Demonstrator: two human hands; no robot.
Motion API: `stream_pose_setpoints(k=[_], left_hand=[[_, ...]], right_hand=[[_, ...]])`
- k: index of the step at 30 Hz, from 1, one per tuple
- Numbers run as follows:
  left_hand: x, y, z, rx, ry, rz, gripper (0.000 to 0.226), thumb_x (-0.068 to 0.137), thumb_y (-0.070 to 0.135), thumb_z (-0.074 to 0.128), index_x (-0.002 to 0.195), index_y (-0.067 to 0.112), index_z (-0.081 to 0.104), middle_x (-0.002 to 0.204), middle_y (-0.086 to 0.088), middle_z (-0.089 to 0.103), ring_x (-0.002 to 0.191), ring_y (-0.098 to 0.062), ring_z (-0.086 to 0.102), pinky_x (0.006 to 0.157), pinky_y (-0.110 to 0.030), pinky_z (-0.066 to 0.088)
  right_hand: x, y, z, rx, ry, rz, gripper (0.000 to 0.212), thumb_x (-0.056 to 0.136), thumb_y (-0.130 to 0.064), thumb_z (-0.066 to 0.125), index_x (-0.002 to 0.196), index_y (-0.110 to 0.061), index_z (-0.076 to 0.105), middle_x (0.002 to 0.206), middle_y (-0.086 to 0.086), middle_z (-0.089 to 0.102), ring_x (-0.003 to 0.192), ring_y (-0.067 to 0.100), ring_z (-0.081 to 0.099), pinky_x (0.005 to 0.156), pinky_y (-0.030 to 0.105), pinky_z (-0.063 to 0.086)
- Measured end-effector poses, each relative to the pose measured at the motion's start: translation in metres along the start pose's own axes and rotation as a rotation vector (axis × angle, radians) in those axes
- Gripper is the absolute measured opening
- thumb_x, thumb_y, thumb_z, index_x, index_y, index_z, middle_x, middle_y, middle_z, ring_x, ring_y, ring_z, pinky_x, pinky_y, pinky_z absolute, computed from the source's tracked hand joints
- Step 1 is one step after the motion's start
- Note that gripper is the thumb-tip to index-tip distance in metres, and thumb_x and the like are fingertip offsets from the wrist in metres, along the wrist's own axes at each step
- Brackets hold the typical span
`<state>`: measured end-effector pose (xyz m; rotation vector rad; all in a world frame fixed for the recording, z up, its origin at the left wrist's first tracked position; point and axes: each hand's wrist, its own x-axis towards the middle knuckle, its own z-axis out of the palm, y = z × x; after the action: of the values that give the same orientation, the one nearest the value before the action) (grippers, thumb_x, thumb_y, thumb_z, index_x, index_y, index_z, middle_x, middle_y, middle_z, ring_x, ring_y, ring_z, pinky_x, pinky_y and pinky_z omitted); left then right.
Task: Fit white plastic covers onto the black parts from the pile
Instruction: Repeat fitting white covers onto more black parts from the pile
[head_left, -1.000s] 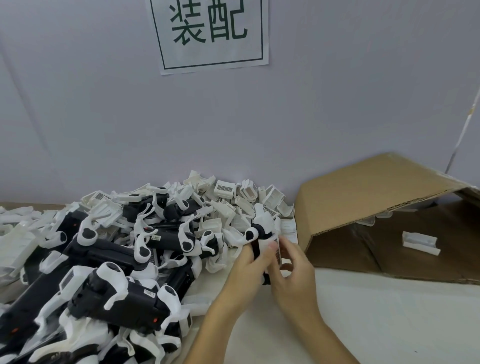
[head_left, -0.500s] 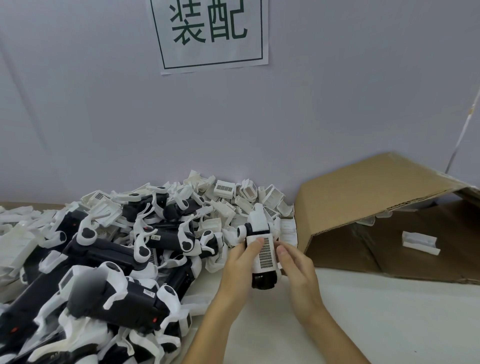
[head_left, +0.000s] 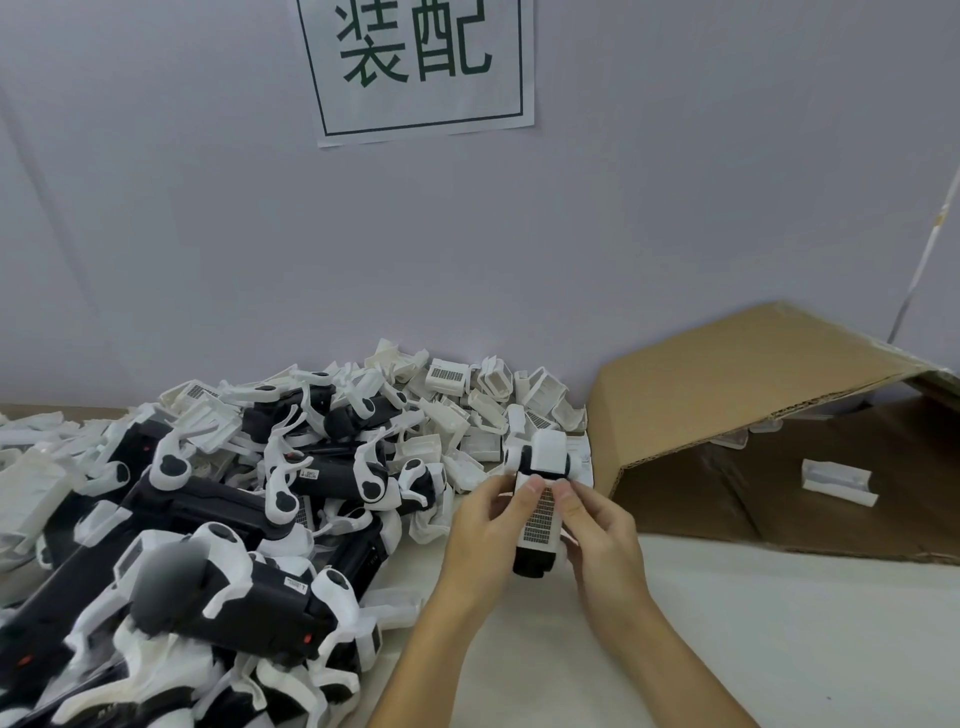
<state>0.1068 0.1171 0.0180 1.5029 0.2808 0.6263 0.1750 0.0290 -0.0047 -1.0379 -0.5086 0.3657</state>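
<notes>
Hands meet over the near edge of the table (head_left: 779, 649): the left hand (head_left: 480, 540) and the right hand (head_left: 605, 535) both hold one black part (head_left: 531, 562) upright between them, each grip curled round its sides. Both thumbs press on the white plastic cover (head_left: 540, 512) with the gridded face, seated on the part's front. Left of the hands lies the pile (head_left: 218, 519) of black parts and white covers. An open cardboard box (head_left: 727, 379) lies on its side to the right.
</notes>
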Motion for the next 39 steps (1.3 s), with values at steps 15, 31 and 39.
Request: stream_pose_setpoints(k=[15,31,39], left_hand=[[0.001,0.001,0.003,-0.100,0.148,-0.096,0.028,0.102,0.022,0.054,0.091,0.007,0.076,0.083,-0.009,0.077,0.076,-0.016,0.072,0.065,-0.022,0.056],[0.000,0.002,0.001,-0.127,0.043,-0.103,0.023,0.100,0.002,0.052,0.114,0.003,0.070,0.105,-0.013,0.076,0.100,-0.023,0.072,0.084,-0.027,0.058],[-0.001,-0.004,0.001,-0.028,0.090,-0.083,0.026,0.097,-0.004,0.053,0.109,0.009,0.073,0.097,-0.007,0.078,0.097,-0.022,0.074,0.084,-0.029,0.059]], right_hand=[[0.000,0.003,0.002,-0.084,-0.008,0.018,0.036,0.081,-0.039,0.064,0.103,-0.013,0.078,0.100,0.008,0.078,0.098,0.021,0.074,0.077,0.025,0.059],[0.003,0.006,-0.005,-0.167,-0.076,-0.009,0.030,0.094,-0.029,0.058,0.117,-0.018,0.072,0.111,0.001,0.076,0.108,0.015,0.070,0.090,0.028,0.057],[0.004,0.006,-0.008,-0.302,-0.081,-0.025,0.025,0.102,-0.012,0.053,0.109,-0.025,0.074,0.103,-0.004,0.078,0.101,0.011,0.072,0.083,0.025,0.058]])
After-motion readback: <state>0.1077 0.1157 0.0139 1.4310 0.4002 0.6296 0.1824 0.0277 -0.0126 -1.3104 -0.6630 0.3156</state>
